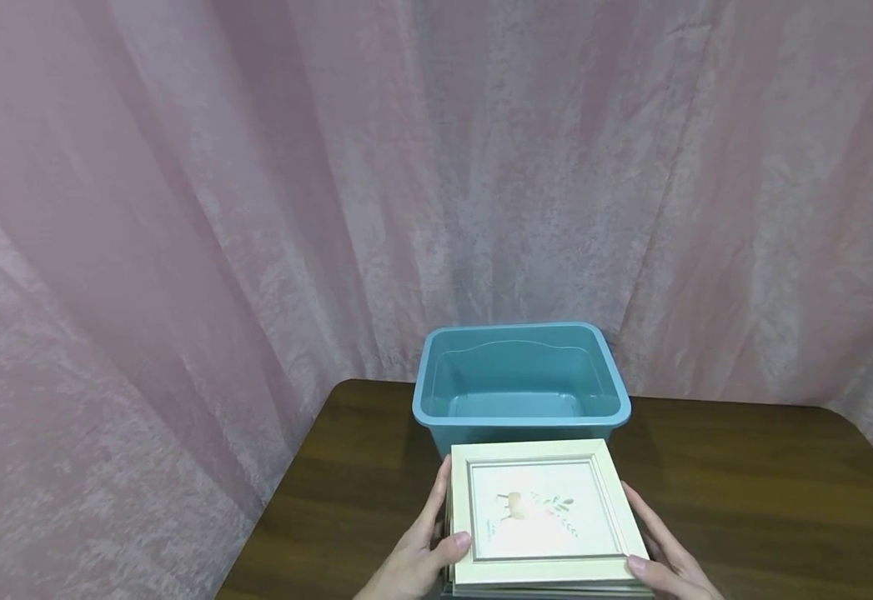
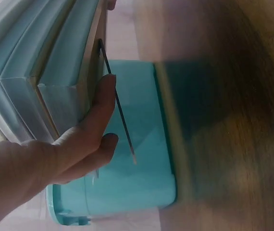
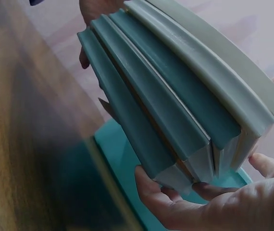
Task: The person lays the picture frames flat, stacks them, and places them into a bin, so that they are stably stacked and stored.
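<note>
Both hands hold a stack of several picture frames [image 1: 529, 451] between them, in front of the blue bin. The top one is cream, with a pale animal-and-leaf print behind glare. My left hand [image 1: 423, 546] grips the stack's left side, its thumb on the top frame. On the opposite side my right hand [image 1: 670, 557] grips it, thumb at the near right corner. In the left wrist view, fingers [image 2: 105, 98] curl under the lowest frame, where a thin dark strut [image 2: 122, 110] sticks out. The right wrist view shows the stacked frame edges [image 3: 166, 91], raised off the table.
A blue plastic bin [image 1: 522, 423] stands on the dark wooden table [image 1: 751, 475], just beyond the stack; its visible inside holds nothing. Pinkish-grey curtains [image 1: 526, 167] hang behind and to the left of the table.
</note>
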`<state>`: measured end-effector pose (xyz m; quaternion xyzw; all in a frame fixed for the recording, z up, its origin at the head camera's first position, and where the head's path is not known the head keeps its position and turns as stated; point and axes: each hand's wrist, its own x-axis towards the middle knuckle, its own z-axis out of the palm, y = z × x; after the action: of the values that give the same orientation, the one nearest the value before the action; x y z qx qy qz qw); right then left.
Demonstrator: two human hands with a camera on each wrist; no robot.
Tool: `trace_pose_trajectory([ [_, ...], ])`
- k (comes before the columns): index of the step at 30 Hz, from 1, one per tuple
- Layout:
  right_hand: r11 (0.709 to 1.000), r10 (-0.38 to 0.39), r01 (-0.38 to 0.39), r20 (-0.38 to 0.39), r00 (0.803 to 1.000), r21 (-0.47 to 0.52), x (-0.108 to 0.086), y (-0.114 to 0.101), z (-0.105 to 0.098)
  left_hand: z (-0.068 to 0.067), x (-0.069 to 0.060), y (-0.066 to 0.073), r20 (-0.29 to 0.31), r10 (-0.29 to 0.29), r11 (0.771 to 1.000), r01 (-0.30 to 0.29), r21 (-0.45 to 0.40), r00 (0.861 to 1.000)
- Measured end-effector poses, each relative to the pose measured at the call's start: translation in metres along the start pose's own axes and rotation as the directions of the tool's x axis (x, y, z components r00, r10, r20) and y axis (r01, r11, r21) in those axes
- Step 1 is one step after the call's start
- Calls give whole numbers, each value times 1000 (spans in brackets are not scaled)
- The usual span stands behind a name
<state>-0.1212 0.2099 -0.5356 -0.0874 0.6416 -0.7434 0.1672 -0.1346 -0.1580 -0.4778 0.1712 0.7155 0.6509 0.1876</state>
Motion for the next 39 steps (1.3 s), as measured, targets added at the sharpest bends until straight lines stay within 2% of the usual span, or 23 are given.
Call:
trace_pose_trajectory([
  [5, 999, 14, -15, 22, 1000, 46, -4, -14, 3, -2, 2, 4, -9, 31, 999, -31, 28, 999],
  [9, 997, 26, -29, 37, 999, 69, -6, -30, 3, -3, 4, 15, -12, 62, 998, -62, 24, 998],
  [14, 993, 23, -35, 105, 994, 116, -6, -55, -3, -4, 6, 40, -16, 88, 996, -88, 25, 996],
  [18, 995, 26, -36, 114, 993, 94, -5, -81, -4, -9, 11, 64, 2, 98, 995, -98, -15, 995],
  [21, 996, -23, 11, 130, 991, 90, -2, -100, -5, -14, 18, 81, 10, 92, 995, -92, -46, 996],
  [25, 989, -113, 92, 177, 978, 118, 8, -126, -9, -25, 35, 103, 12, 90, 996, -90, -27, 996],
  [30, 985, -151, 136, 157, 976, 104, 35, -158, -15, -39, 67, 125, -7, 105, 994, -105, 38, 994],
  [34, 990, -135, 127, 131, 982, 69, 58, -172, -20, -49, 94, 130, -25, 84, 996, -83, 35, 996],
  [39, 995, -97, 94, 97, 991, 42, 82, -183, -22, -64, 125, 124, -27, 60, 997, -59, 44, 998],
])
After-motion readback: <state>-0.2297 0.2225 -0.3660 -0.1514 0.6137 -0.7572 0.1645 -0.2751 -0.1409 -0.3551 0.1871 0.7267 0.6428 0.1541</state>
